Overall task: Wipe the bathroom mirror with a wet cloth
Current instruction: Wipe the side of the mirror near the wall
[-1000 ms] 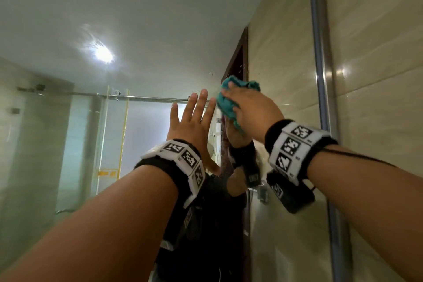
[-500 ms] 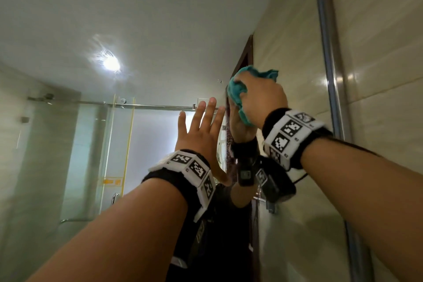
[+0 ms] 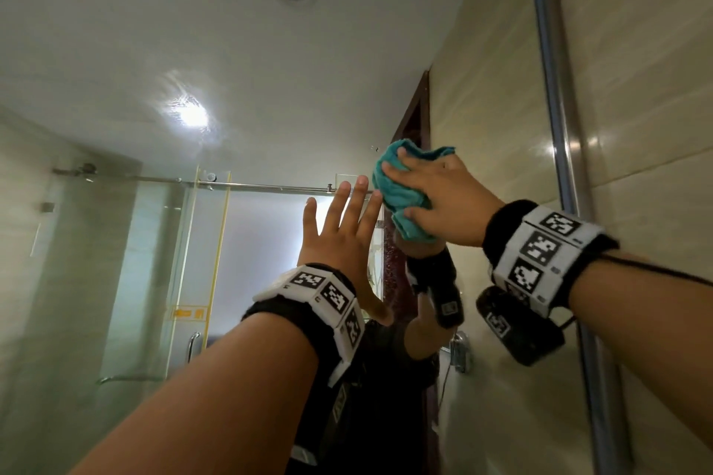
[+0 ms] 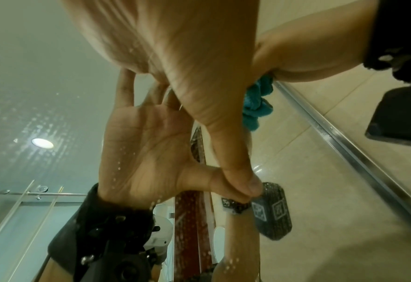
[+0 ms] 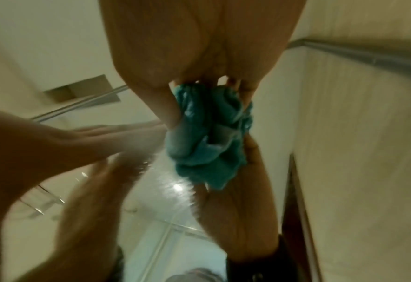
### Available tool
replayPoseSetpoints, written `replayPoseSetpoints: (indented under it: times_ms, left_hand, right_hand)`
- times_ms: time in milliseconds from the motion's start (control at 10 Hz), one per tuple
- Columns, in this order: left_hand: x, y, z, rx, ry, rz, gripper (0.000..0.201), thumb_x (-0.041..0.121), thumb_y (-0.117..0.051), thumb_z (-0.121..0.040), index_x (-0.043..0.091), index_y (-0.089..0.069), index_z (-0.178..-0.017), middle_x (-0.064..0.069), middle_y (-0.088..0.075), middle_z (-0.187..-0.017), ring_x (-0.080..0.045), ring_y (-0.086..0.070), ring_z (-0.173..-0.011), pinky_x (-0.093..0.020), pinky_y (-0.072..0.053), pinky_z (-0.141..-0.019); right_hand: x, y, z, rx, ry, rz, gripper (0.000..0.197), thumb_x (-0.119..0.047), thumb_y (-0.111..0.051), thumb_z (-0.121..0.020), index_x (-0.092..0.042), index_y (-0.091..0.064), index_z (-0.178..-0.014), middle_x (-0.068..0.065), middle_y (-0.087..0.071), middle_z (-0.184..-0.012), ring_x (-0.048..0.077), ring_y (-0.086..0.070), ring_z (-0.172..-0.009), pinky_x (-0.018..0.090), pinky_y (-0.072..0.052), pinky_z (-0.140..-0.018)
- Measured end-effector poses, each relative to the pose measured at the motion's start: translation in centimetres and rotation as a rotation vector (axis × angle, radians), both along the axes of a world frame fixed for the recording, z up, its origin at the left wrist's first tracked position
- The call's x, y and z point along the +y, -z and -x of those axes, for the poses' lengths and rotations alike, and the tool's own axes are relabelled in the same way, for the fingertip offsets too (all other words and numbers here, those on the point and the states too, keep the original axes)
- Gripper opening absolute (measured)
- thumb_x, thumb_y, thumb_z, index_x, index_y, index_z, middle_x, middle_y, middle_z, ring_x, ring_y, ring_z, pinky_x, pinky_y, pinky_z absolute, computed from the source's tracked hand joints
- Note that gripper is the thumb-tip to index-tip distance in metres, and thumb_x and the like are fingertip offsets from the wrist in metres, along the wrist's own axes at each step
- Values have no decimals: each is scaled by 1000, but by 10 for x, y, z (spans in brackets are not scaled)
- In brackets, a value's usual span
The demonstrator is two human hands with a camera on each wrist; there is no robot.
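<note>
A bunched teal cloth (image 3: pixel 394 192) is pressed against the wall mirror (image 3: pixel 231 50). My right hand (image 3: pixel 436 197) grips it, fingers over the top and thumb underneath. In the right wrist view the cloth (image 5: pixel 207 137) bulges out from under the curled fingers of the right hand (image 5: pixel 199 47), and its reflection meets it. My left hand (image 3: pixel 339 231) lies flat on the glass just left of the cloth, fingers straight and spread. In the left wrist view the left hand (image 4: pixel 199 76) touches its own reflection at the thumb tip, and the cloth (image 4: pixel 257 103) shows behind it.
A metal frame strip (image 3: pixel 555 127) runs down the mirror's right edge, with a beige tiled wall (image 3: pixel 636 89) beyond it. The mirror reflects the ceiling light, a glass shower screen with its rail, a dark door frame and my own body. Water drops speckle the glass.
My right hand carried the cloth up and to the right on the glass, then back down beside the left fingertips. The left hand has stayed flat on the mirror.
</note>
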State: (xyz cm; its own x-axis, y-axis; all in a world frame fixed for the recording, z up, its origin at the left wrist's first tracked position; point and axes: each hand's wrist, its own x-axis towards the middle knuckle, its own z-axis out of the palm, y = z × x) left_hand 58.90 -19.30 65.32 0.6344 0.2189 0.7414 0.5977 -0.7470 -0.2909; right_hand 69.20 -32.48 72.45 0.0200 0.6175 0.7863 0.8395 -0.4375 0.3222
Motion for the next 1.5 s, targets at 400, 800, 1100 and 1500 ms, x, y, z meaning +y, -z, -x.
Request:
replayPoseSetpoints:
  times_ms: [400,800,1100,1500]
  left_hand:
    - [0,1,1,5,-10,18,152,90,-57,-45,15,45,-129,-7,45,-144,-27,37,-135,-57,13,-111]
    - [1,0,0,14,-16,11,152,90,-57,-45,15,46,-129,-7,47,-142,-27,37,-135,-57,12,-111]
    - [-10,-15,15,15,-4,-21,140,82,-63,-53,19,19,-147,-7,19,-155,-29,9,-144,-55,-4,-112]
    - [33,-44,43,-180,-33,179,150,87,-61,-46,20,32,-141,-1,37,-149,-23,25,-141,-58,-1,-114]
  right_hand:
    - [17,-22,21,-148,181,135,43,-21,-25,-102,-16,-35,-144,14,-25,-150,12,-41,-119,16,-31,-98]
    - [16,-29,19,-127,64,-72,48,-26,-32,-100,-31,-24,-147,-3,-13,-157,24,-25,-134,30,-15,-109]
    - [33,-19,25,-67,113,-119,56,-25,-45,-95,-39,-24,-145,-5,-16,-156,27,-31,-129,33,-24,-108]
    - [70,-23,45,-105,-15,-166,47,-30,-46,-94,-39,-37,-139,0,-27,-152,30,-33,-129,37,-29,-107]
